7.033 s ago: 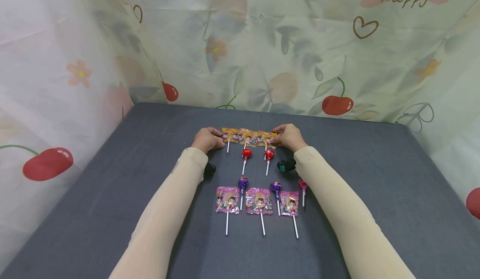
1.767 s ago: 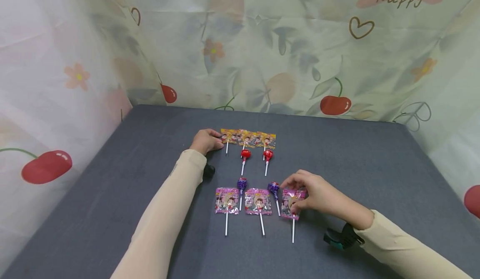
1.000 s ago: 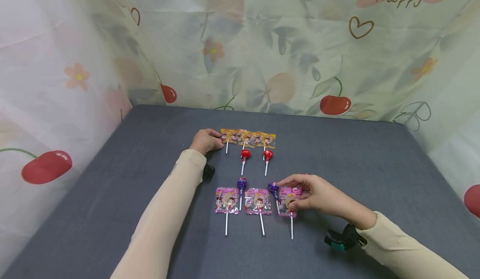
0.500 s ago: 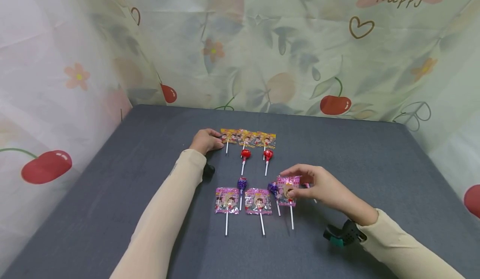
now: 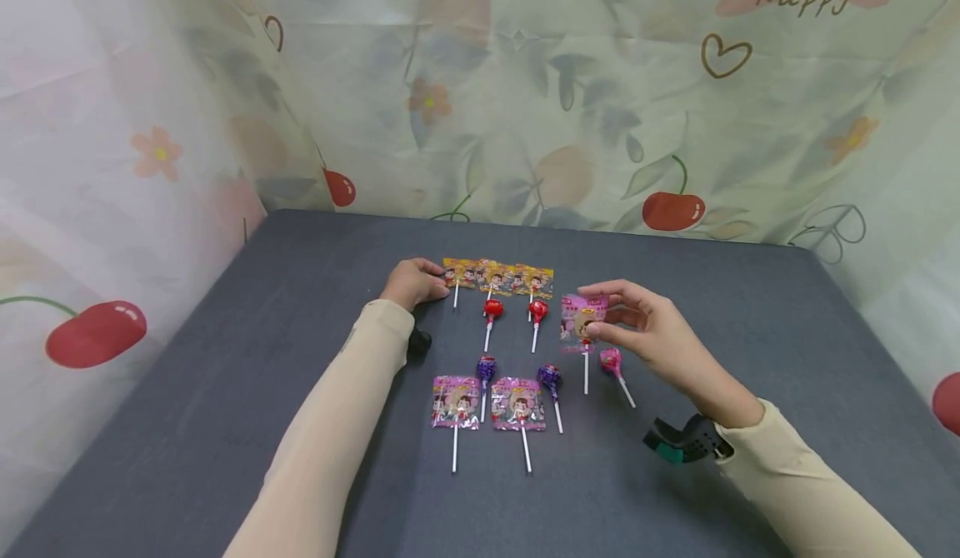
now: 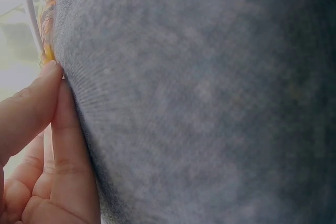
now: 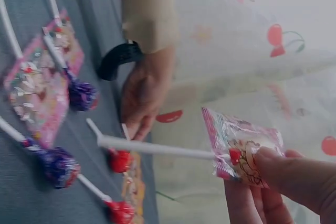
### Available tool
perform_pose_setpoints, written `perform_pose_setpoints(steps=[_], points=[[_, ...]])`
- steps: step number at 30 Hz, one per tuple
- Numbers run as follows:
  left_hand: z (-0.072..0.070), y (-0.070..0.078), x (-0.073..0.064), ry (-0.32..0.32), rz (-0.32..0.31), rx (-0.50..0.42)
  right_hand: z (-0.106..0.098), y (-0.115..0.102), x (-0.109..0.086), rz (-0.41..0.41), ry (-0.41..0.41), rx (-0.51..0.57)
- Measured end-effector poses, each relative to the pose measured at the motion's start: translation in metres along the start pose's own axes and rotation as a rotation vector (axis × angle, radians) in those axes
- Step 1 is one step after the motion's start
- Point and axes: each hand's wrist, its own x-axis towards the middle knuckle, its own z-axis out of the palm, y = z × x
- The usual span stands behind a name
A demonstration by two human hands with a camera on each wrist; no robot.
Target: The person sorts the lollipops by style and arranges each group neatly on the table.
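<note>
My right hand (image 5: 656,337) pinches a flat lollipop in a pink wrapper (image 5: 582,323) between thumb and fingers, stick toward me. In the right wrist view this lollipop (image 7: 244,153) is off the table. My left hand (image 5: 412,283) rests at the left end of a row of yellow-wrapped lollipops (image 5: 497,277); in the left wrist view its thumb tip (image 6: 50,72) meets the wrapper's edge. Below that row lie two red round lollipops (image 5: 492,308). Nearer are two purple round lollipops (image 5: 550,376), two more pink-wrapped flat lollipops (image 5: 517,404) and a pink round lollipop (image 5: 611,361).
A dark grey cloth covers the table (image 5: 300,233). Printed curtains (image 5: 570,108) hang behind it and at both sides. Each wrist carries a black device; the right one (image 5: 686,441) shows beside the sleeve.
My right hand left the yellow row's right end, took the right pink-wrapped lollipop from the front row, lifted it and carried it away from me. The pink round lollipop's stick now slants. My left hand stays put.
</note>
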Motion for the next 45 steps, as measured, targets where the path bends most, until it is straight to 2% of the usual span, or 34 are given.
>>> perform_pose_setpoints(steps=[6, 16, 20, 25, 33, 40, 45], points=[[-0.001, 0.001, -0.002, 0.002, 0.001, 0.009, -0.007, -0.004, 0.015, -0.021, 0.072, 0.140], [-0.001, 0.002, -0.006, 0.004, 0.000, 0.007, -0.016, -0.003, 0.054, -0.035, 0.225, 0.403], [-0.001, 0.001, -0.004, 0.001, -0.002, 0.003, -0.017, -0.002, 0.069, -0.040, 0.282, 0.440], [0.000, 0.001, -0.003, 0.004, -0.002, 0.004, -0.019, 0.005, 0.088, 0.003, 0.301, 0.416], [-0.001, 0.001, -0.007, -0.006, 0.015, -0.002, -0.018, 0.031, 0.112, 0.151, 0.277, 0.404], [-0.002, 0.001, -0.011, -0.011, 0.023, -0.028, -0.011, 0.061, 0.126, 0.298, 0.228, 0.246], [-0.002, 0.002, -0.009, 0.000, 0.016, -0.011, -0.006, 0.076, 0.134, 0.432, 0.194, 0.205]])
